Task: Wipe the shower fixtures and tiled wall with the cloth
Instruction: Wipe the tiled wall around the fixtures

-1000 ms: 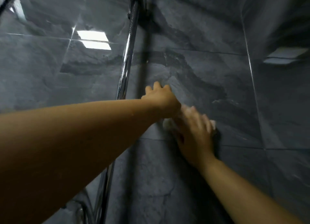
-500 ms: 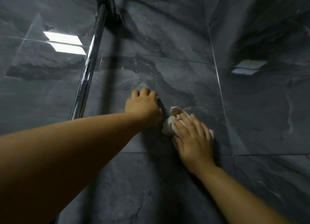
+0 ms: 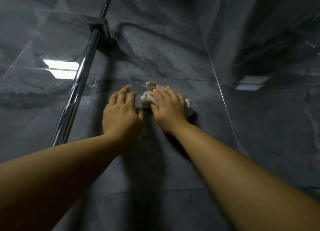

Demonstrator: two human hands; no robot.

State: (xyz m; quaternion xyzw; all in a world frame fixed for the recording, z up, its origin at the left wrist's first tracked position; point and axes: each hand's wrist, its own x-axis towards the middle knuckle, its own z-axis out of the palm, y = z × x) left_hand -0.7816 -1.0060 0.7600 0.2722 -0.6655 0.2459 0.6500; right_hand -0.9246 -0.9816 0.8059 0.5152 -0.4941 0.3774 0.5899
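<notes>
Nearby, chrome rail (image 3: pixel 76 91) left of cloth (image 3: pixel 146 99)

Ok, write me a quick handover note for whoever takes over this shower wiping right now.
Left hand: open, fingers spread, at the tiled wall, holding nothing.
Right hand: flat, pressing the white cloth on the wall, right of the chrome rail.
Done: cannot tell which tiles are already wiped.
Left: likely more wall, plus the rail and its bracket.

cloth (image 3: pixel 146 99) against dark tiled wall (image 3: pixel 173 57)
</notes>
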